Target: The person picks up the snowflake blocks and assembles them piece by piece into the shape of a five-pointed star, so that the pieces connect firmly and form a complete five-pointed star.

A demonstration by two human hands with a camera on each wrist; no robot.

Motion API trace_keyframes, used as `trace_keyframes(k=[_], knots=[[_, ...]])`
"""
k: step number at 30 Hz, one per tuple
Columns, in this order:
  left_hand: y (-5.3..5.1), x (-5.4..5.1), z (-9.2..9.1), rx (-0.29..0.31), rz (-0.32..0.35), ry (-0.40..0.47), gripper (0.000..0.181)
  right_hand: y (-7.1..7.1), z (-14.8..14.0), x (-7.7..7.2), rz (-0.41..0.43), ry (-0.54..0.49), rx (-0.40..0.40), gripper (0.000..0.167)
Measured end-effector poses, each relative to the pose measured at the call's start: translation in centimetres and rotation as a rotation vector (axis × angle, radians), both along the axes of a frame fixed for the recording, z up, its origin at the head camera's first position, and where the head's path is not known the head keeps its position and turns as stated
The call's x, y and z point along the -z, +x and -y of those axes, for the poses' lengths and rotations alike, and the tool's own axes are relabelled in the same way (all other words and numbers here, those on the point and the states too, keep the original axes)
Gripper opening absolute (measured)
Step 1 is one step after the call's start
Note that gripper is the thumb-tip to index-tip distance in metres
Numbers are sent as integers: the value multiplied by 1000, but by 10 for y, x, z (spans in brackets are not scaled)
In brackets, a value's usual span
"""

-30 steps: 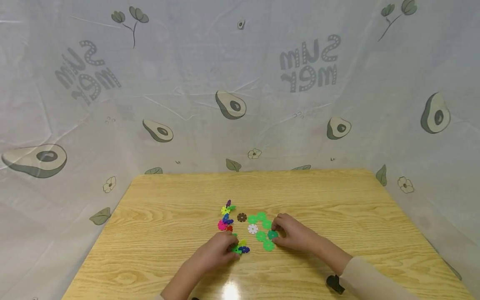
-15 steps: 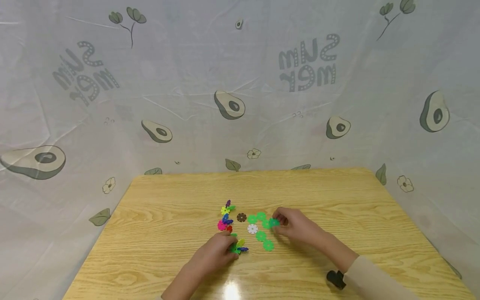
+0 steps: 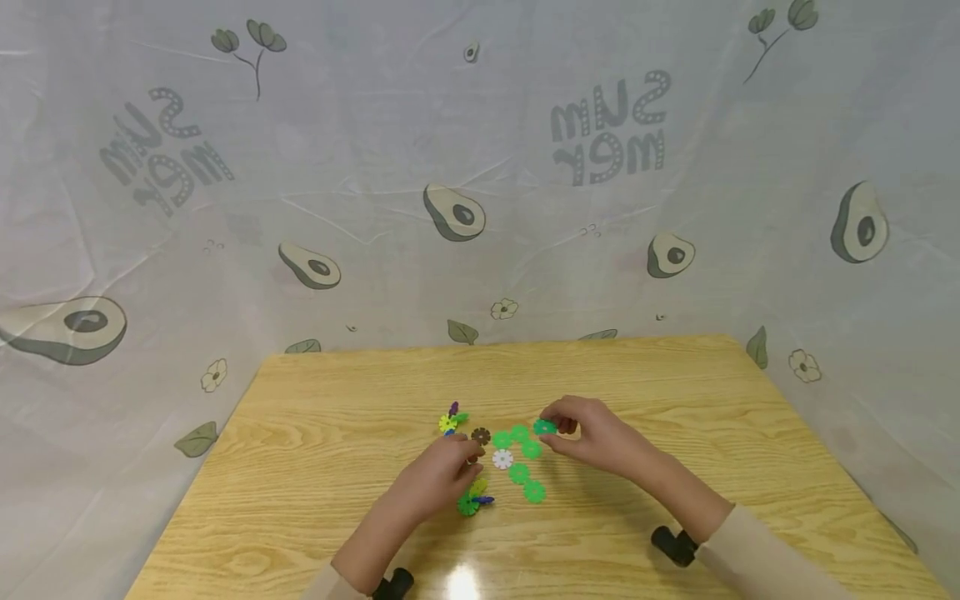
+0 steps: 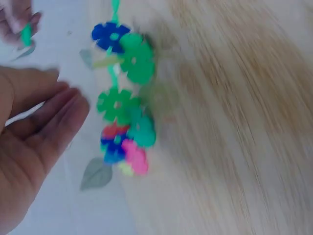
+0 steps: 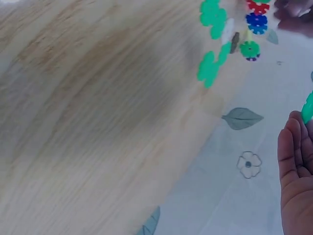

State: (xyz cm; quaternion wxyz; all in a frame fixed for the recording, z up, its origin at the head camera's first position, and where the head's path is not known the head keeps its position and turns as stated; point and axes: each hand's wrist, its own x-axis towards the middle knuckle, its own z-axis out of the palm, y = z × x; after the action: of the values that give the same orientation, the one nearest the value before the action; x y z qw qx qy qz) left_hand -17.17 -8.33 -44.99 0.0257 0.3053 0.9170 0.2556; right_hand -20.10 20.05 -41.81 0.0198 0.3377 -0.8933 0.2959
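My right hand [image 3: 592, 433] pinches a teal snowflake disc [image 3: 545, 427] between thumb and fingers, raised off the table; it shows at the right edge of the right wrist view as a green disc [image 5: 308, 108]. My left hand [image 3: 438, 479] hovers over the joined discs with nothing between its relaxed fingers; in the left wrist view the hand [image 4: 39, 122] is apart from them. Near it lie a brown disc [image 3: 481, 436] and a joined cluster with a green disc [image 3: 468, 505]. Part of the joined discs is hidden behind the hand.
Loose light green discs [image 3: 519, 473] and a white disc [image 3: 502, 459] lie between the hands. A yellow disc [image 3: 447, 423] with purple and green ones stands farther back. The wooden table [image 3: 637, 375] meets a patterned curtain [image 3: 390, 150] behind.
My right hand has lifted the teal disc from beside the light green discs and moved it back. My left hand has left the near cluster and moved up toward the brown disc.
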Motion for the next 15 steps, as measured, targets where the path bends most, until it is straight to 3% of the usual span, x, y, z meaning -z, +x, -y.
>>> trace_keyframes(k=[7,15], knots=[[-18,11,-32,-69,-70,-133,9,4,5,-9,-36,-24,-23,17],[-33,18,-50,-78,-12,-255,9,7,6,-18,-80,-34,-28,19]])
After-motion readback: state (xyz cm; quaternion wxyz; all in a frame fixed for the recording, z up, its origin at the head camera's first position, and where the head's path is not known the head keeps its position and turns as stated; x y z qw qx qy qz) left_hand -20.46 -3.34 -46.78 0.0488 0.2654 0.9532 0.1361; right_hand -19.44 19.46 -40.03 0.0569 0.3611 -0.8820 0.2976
